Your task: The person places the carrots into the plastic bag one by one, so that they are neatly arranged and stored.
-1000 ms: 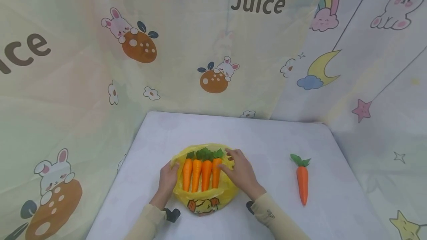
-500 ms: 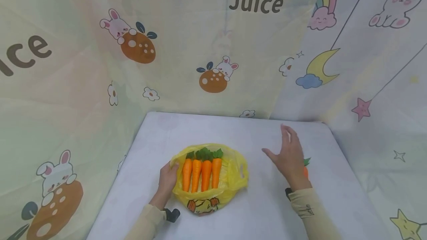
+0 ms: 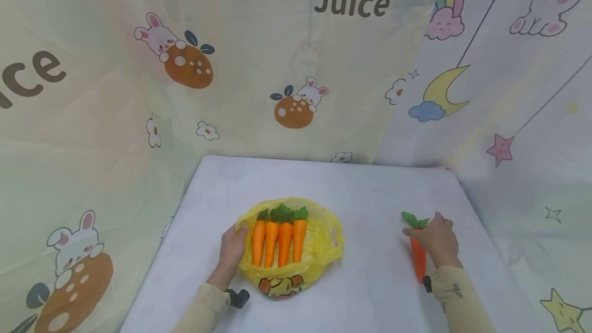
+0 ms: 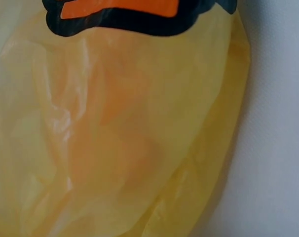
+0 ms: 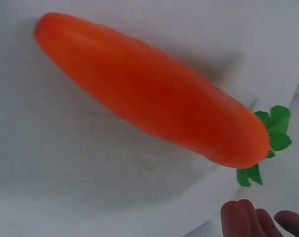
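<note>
My left hand [image 3: 233,251] grips the left edge of a yellow plastic bag [image 3: 319,261], its thumb over the rim. Inside the bag's wide mouth lie several orange carrots [image 3: 284,244] side by side, green tops pointing away. The left wrist view is filled by the bag's wrinkled side [image 4: 115,148]; no fingers show there. Over at the right, my right hand [image 3: 439,240] hovers over a single carrot [image 3: 419,261], thumb and fingers spread to either side of its upper end. In the right wrist view this carrot [image 5: 154,94] lies whole, with the fingertips [image 5: 236,217] apart from it.
A white table [image 3: 370,194] carries everything. Printed cloth hangings [image 3: 240,66] with rabbits and stars rise behind and at both sides. Dark wrist devices [image 3: 239,298] sit on both wrists, by the beige sleeves.
My right hand has left the bag's right side, swung up and right, then come down over the lone carrot. The left hand and the bag have stayed in place.
</note>
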Available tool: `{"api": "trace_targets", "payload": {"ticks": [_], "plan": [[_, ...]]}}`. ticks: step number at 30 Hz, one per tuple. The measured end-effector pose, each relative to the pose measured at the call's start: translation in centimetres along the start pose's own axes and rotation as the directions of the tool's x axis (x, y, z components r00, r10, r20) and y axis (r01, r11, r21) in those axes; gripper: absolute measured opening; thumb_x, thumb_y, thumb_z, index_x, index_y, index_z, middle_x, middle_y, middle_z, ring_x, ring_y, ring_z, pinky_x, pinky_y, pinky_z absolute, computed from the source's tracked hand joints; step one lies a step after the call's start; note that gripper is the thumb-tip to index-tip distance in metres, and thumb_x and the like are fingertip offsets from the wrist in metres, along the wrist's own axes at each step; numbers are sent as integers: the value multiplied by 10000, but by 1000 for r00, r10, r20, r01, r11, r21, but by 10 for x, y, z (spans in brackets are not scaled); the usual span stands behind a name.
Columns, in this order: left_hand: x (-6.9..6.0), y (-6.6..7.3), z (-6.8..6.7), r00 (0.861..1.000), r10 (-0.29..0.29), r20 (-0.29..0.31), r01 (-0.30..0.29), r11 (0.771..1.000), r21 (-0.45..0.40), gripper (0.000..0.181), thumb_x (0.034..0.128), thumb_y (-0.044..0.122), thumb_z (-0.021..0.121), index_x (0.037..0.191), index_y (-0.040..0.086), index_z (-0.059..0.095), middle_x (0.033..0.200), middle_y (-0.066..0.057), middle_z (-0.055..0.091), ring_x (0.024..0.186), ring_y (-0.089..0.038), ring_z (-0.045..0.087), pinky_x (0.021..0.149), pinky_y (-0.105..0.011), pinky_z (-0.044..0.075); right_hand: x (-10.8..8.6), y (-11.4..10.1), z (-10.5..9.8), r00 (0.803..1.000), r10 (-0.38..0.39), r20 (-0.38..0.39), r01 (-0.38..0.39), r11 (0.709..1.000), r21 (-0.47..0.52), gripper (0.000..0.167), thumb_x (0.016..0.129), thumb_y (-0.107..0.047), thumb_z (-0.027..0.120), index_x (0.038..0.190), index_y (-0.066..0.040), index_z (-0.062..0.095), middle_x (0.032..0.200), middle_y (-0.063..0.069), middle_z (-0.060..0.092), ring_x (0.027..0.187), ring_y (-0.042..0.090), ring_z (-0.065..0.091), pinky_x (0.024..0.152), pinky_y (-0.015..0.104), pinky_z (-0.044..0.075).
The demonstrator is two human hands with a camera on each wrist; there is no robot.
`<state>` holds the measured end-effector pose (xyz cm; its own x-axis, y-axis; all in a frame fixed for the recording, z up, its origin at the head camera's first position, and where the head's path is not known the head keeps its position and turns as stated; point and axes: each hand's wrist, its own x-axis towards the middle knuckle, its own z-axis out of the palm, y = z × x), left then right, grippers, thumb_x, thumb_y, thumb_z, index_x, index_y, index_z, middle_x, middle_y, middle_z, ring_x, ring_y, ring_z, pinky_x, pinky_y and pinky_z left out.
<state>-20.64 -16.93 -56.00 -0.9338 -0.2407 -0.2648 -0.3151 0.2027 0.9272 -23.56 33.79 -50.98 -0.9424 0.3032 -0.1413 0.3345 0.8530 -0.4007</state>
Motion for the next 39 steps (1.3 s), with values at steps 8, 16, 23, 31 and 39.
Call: {"api": "trace_targets", "payload": {"ticks": [8, 16, 23, 31, 39], "plan": [[0, 0, 0, 1000, 0, -7, 0, 1000, -4, 440, 1071, 245, 436, 1424, -9, 502, 1416, -185, 547, 1297, -335, 504, 1125, -541, 369, 1, 19, 13, 991, 78, 108, -72, 996, -51, 1028, 818, -551, 764, 1308, 260, 365, 1063, 389, 507, 908, 448, 536, 715, 519, 525], [0, -3, 1, 1000, -11, -1, 11, 1000, 5, 446, 1067, 260, 417, 1422, 3, 501, 1395, -171, 558, 1282, -324, 512, 1118, -544, 376, -1, 21, 23, 994, 48, 99, -43, 998, -46, 844, 856, -433, 760, 1242, 239, 425, 1018, 370, 548, 883, 443, 587, 669, 498, 538], [-2, -4, 1, 1000, -12, -5, 12, 1000, 1, 453, 1069, 268, 423, 1431, 6, 496, 1403, -175, 554, 1278, -327, 514, 1106, -548, 389, -5, 20, 32, 996, -9, 85, 9, 1000, -7, 578, 858, -227, 726, 1181, 201, 513, 947, 290, 620, 824, 375, 619, 640, 458, 534], [-3, -4, 0, 1000, -8, -4, 8, 1000, 9, 450, 1071, 266, 419, 1432, 6, 491, 1399, -174, 554, 1274, -328, 517, 1106, -545, 390, -11, 8, 35, 979, -27, 202, 8, 995, 98, 601, 874, -199, 725, 1252, 208, 495, 1114, 348, 601, 946, 409, 602, 792, 511, 526], [-3, -3, 0, 1000, -6, -8, 6, 1000, 0, 454, 1074, 271, 421, 1440, 11, 485, 1406, -170, 549, 1252, -320, 522, 1107, -542, 392, -17, -12, 41, 941, -66, 333, -70, 923, 379, 733, 931, -222, 712, 1419, 196, 359, 1368, 402, 447, 1081, 423, 592, 791, 436, 593]]}}
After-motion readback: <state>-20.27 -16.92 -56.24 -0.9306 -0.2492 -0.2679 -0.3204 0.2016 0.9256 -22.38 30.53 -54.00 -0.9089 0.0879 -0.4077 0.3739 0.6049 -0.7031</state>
